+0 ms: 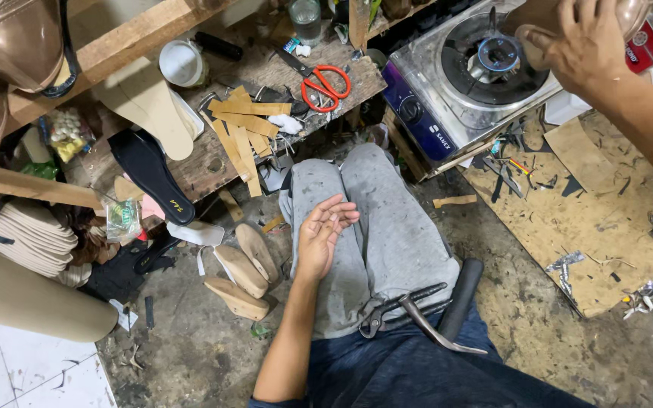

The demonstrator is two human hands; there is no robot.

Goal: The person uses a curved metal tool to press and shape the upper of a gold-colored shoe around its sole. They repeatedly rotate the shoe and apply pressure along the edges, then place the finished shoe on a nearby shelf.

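Head view: my right hand grips a tan shoe piece over the gas stove, upper right. It looks light and stiff, best held by its edge. My left hand rests open on my lap.

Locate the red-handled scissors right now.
In the head view the scissors lie flat at upper centre, on the wooden bench, just right of the pile of tan strips and left of the gas stove.

1. A shoemaker's workshop: wooden heels and a black insole lie left of the left hand's fingers.
2. Scissors and leather strips sit above them on the counter.
3. Pincers rest below them.
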